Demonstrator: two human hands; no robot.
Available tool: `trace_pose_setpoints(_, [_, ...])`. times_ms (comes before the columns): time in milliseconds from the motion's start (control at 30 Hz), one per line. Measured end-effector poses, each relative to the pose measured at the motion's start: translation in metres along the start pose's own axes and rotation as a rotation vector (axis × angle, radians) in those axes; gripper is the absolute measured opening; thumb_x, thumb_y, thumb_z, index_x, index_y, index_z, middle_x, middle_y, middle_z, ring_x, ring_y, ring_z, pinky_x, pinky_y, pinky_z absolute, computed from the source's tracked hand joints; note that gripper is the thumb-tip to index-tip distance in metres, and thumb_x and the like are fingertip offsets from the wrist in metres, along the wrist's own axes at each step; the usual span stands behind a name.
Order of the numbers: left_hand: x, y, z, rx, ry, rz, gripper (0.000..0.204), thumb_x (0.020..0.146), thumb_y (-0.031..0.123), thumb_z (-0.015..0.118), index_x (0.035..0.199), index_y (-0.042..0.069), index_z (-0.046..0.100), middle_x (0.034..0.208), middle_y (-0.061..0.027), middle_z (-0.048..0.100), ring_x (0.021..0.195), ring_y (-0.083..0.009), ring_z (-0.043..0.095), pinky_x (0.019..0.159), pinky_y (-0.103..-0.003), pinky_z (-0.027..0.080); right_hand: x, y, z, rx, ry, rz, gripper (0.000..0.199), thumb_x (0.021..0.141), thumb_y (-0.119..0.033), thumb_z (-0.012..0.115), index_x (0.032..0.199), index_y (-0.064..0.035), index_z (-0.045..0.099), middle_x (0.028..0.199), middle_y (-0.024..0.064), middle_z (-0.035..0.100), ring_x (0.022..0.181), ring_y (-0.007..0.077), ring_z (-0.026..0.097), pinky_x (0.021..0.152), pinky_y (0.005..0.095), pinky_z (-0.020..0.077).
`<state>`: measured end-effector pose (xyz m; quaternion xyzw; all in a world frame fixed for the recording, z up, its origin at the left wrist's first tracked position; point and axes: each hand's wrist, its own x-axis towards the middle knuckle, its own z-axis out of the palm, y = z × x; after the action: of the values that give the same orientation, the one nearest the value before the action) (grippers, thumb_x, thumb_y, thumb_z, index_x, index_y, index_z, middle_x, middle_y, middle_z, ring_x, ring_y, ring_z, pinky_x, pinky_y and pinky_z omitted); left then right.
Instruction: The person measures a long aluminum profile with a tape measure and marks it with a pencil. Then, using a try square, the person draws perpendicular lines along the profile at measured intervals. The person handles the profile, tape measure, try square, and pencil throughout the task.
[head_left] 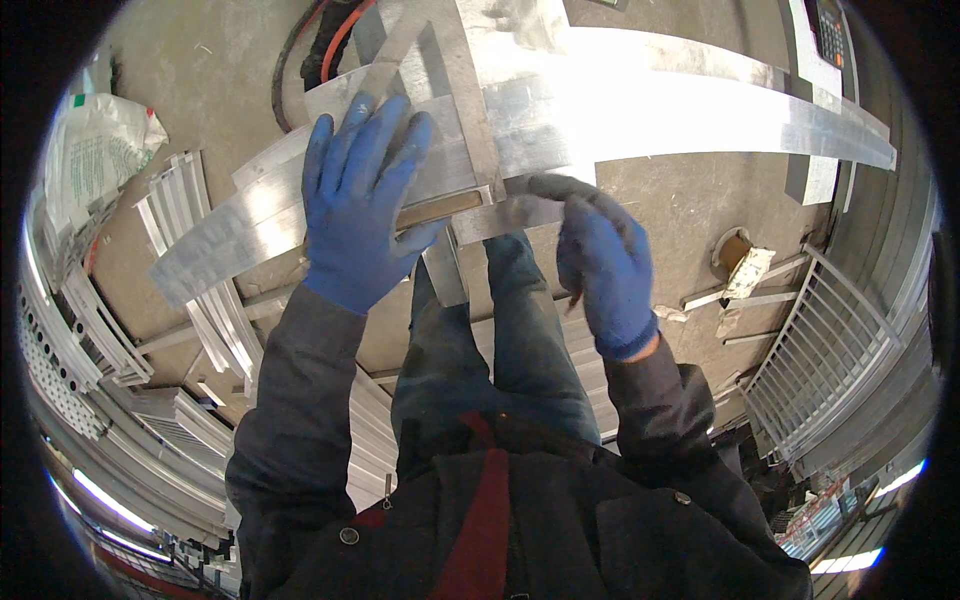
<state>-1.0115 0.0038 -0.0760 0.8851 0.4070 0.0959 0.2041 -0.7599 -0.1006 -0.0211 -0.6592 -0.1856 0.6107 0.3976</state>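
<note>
Metal strip [215, 255] sits under left hand [360, 200], fingers spread flat; right hand [605, 265] curled near it, can't tell if gripping.

MAT'LS & SURF. FINISH

Long bar [210, 262]: metal, smooth, glossy, w/ strong glare at R. Cross strip [468, 110]: metal, duller, smudged. L glove [350, 215] & R glove [605, 270]: matt cloth-like mat'l, fingers soiled. Jacket [600, 540]: matt cloth. Trousers [440, 350]: denim-type cloth, faded. Floor [230, 60]: concrete-like, matt, stained. Bag [100, 145]: plastic, crinkled, slight sheen.
</note>
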Motion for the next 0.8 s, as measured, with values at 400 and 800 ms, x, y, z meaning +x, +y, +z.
trace_pose_setpoints(400, [0.004,0.003,-0.01,-0.038,-0.016,-0.026,0.099,0.068,0.032,0.098,0.158,0.017,0.061,0.168,-0.015,0.052,0.16,-0.0402,0.043,0.135,-0.062,0.023,0.026,-0.031,0.009,-0.31,0.084,-0.376,0.063,0.121,-0.047,0.037,0.123,0.0013,0.077,0.075,0.0056,0.067,0.062,0.0127,0.065,0.06,0.0257,0.0507])
trace_pose_setpoints(800, [0.0,0.001,-0.013,-0.06,-0.039,-0.041,0.104,0.069,0.033,0.098,0.163,0.019,0.057,0.173,-0.0137,0.046,0.163,-0.0383,0.036,0.137,-0.06,0.019,0.063,-0.009,0.037,-0.505,0.158,-0.606,0.023,0.108,-0.013,0.074,0.128,-0.0027,0.079,0.12,0.011,0.081,0.107,0.0169,0.076,0.097,0.032,0.0606])
